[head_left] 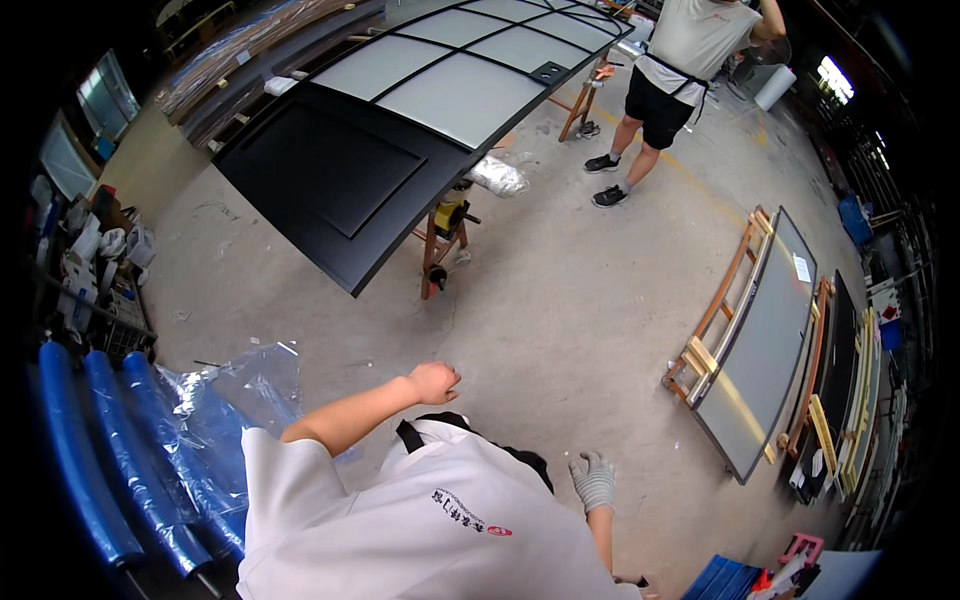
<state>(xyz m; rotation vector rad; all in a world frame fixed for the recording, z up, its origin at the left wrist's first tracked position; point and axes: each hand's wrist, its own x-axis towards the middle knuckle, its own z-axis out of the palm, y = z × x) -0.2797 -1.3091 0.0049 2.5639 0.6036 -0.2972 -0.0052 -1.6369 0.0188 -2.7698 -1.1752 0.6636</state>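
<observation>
The large flat black-framed panel [430, 105], with a black recessed section at its near end and pale panes in a black grid beyond, lies ahead of my hands, face up on brown wooden trestles. Its long axis runs obliquely, from its near end, ahead and to the left, to its far end, ahead and to the right. Its nearest corner projects past the near trestle [429, 255] toward me, over the grey concrete floor [530, 310].

My bare left hand [435, 382] is the nearer of the two to this corner; it is curled into a loose fist, apparently around nothing, and stands apart from the panel, slightly right of the corner. My right hand [594, 482], in a pale knitted glove, is low at my right side, fingers relaxed and extended, grasping nothing; it is well apart from the panel.

To my left, crumpled clear plastic film [265, 385] lies beside long blue wrapped rolls [78, 440]. To my right, well apart from the gloved hand, a dark-edged grey sheet [757, 345] slants on a wooden frame. Another person [663, 100] stands beyond the panel's right long edge, near its far end.
</observation>
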